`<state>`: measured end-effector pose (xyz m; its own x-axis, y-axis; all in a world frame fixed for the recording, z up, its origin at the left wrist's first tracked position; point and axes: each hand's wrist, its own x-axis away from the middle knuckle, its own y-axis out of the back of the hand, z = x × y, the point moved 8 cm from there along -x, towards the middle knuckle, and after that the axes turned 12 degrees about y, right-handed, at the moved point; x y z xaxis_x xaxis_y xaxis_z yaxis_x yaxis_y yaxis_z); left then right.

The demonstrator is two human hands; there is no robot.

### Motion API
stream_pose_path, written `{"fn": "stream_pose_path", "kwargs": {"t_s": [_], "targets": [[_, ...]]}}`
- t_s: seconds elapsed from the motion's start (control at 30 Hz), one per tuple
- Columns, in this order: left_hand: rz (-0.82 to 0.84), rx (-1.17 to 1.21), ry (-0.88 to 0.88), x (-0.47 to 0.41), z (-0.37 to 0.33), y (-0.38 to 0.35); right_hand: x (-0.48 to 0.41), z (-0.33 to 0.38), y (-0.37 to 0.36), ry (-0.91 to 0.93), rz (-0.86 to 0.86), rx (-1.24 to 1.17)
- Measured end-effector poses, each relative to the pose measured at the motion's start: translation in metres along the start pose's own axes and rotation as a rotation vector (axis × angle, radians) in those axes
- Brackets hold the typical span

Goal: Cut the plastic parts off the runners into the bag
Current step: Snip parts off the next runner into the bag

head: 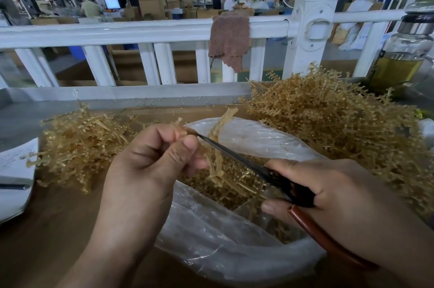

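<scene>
My left hand (152, 161) pinches an amber plastic runner (217, 132) over the open clear plastic bag (234, 247). My right hand (333, 196) grips black scissors (237, 158) with red-brown handles. The blade tips reach the runner right at my left fingertips. Inside the bag lie many small amber cut parts (225, 184). A large pile of runners with parts (333, 118) sits to the right, and a smaller pile of runners (77, 144) lies to the left.
A white railing (141, 34) with a brown cloth (229, 38) draped over it runs behind the brown table (47, 229). A glass jar of yellow liquid (401, 62) stands at the right. White papers (14, 177) lie at the left edge. People work far behind.
</scene>
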<state>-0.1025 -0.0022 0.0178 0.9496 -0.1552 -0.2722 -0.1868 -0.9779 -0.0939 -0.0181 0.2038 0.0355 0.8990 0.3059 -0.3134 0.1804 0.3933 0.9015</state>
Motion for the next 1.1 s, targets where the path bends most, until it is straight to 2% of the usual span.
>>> {"fn": "stream_pose_path", "kwargs": {"t_s": [0.3, 0.63, 1.1], "targets": [[0.028, 0.044, 0.022, 0.000, 0.010, -0.007, -0.002, -0.001, -0.007, -0.032, -0.028, -0.120], [0.014, 0.053, 0.112, 0.002, 0.018, -0.008, -0.003, 0.000, -0.012, -0.031, 0.078, -0.122], [-0.028, 0.144, 0.134, 0.003, 0.020, -0.012, -0.004, -0.001, -0.015, -0.035, 0.077, -0.114]]}}
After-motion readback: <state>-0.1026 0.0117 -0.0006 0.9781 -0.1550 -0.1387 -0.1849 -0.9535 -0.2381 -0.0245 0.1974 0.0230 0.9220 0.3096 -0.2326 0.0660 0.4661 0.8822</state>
